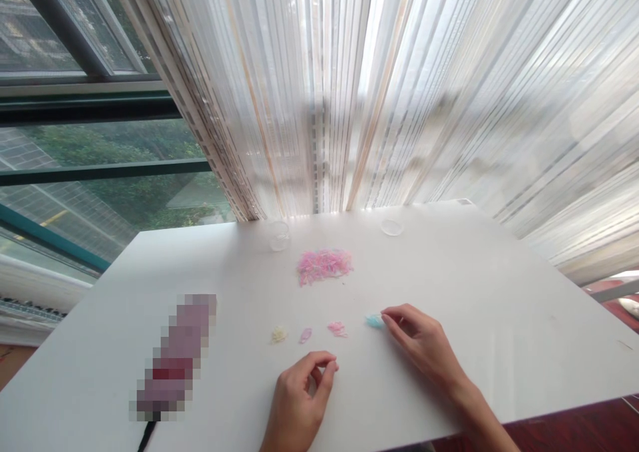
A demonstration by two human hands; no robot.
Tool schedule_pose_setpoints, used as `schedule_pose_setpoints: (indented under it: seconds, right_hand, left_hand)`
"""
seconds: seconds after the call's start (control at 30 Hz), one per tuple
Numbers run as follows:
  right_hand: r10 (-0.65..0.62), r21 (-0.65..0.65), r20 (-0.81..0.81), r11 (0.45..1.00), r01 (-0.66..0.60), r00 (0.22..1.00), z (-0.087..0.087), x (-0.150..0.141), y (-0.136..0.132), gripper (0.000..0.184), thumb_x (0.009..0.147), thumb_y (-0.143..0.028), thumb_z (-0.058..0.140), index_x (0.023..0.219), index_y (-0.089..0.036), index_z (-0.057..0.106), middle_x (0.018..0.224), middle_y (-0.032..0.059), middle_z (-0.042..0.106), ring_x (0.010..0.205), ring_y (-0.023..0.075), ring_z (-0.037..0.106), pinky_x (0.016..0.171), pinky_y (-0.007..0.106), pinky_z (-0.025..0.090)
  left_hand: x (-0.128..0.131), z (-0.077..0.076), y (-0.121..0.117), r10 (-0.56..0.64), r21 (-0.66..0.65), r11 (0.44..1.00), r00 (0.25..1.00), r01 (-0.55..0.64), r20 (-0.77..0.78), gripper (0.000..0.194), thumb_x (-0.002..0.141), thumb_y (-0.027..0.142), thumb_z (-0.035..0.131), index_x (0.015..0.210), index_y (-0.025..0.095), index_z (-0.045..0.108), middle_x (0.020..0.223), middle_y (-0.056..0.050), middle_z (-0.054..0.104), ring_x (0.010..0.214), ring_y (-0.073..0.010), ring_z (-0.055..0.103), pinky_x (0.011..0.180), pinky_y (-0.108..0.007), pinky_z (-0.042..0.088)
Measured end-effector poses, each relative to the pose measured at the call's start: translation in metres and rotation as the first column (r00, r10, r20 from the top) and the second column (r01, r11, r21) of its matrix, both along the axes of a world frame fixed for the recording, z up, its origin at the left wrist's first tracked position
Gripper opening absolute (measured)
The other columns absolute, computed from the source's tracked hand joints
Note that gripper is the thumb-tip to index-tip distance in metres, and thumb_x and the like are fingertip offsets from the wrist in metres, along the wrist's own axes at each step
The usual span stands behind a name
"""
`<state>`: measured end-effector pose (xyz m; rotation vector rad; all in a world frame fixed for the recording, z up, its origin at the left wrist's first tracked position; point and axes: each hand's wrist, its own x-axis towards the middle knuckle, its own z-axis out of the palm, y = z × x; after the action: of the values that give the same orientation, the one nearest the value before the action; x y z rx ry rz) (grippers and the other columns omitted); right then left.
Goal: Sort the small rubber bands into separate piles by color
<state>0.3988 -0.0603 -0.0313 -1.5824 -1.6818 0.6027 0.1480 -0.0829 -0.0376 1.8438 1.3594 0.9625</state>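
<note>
My right hand (424,342) rests at the right with thumb and forefinger pinched at the edge of a small light-blue pile (373,321); whatever is between the tips is too small to make out. Lower down, my left hand (302,392) has its thumb and forefinger curled together, and I cannot tell what they hold. In a row above it lie a pink pile (337,329), a little lilac pile (305,335) and a pale-yellow pile (278,334). Behind them spreads a larger mixed heap (324,265), mostly pink, of thin pieces that look like tiny rubber bands.
On the white table (239,385), a clear round container (279,236) stands at the back, with a clear round lid (392,227) farther right. A blurred-out purplish object (174,352) with a black cord lies at the left. Striped sheer curtains (324,92) hang behind the table.
</note>
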Motion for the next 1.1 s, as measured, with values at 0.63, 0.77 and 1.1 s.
schedule_pose_setpoints:
  seconds: [0.63, 0.77, 1.1]
  right_hand:
    - [0.016, 0.044, 0.071, 0.999, -0.019, 0.997, -0.0108, -0.0026, -0.0024, 0.022, 0.098, -0.034, 0.051, 0.100, -0.022, 0.069, 0.091, 0.0078, 0.070, 0.085, 0.0228, 0.064, 0.075, 0.037, 0.053]
    - [0.010, 0.048, 0.062, 0.999, -0.013, 0.998, -0.0101, -0.0027, -0.0023, 0.023, 0.098, -0.035, 0.051, 0.097, -0.022, 0.070, 0.091, 0.0080, 0.070, 0.085, 0.0230, 0.064, 0.075, 0.037, 0.054]
    - [-0.012, 0.025, 0.016, 1.000, 0.011, 1.000, -0.0093, -0.0036, -0.0024, 0.026, 0.098, -0.039, 0.049, 0.097, -0.022, 0.070, 0.090, 0.0068, 0.070, 0.077, 0.0197, 0.064, 0.070, 0.033, 0.054]
  left_hand:
    - [0.0027, -0.0001, -0.0004, 0.031, -0.008, 1.000, 0.998, -0.030, 0.056, 0.027, 0.092, 0.043, 0.058, 0.087, 0.020, 0.072, 0.072, -0.002, 0.073, 0.052, -0.0115, 0.061, 0.054, -0.018, 0.054]
    - [0.0027, -0.0009, -0.0004, 0.029, 0.002, 1.000, 0.998, -0.029, 0.049, 0.030, 0.093, 0.044, 0.057, 0.086, 0.020, 0.072, 0.070, -0.002, 0.073, 0.052, -0.0115, 0.061, 0.054, -0.018, 0.055]
    - [0.0020, -0.0016, 0.0014, -0.009, 0.015, 1.000, 1.000, 0.008, 0.011, 0.027, 0.094, 0.041, 0.057, 0.086, 0.020, 0.071, 0.071, -0.001, 0.073, 0.053, -0.0112, 0.061, 0.052, -0.017, 0.053]
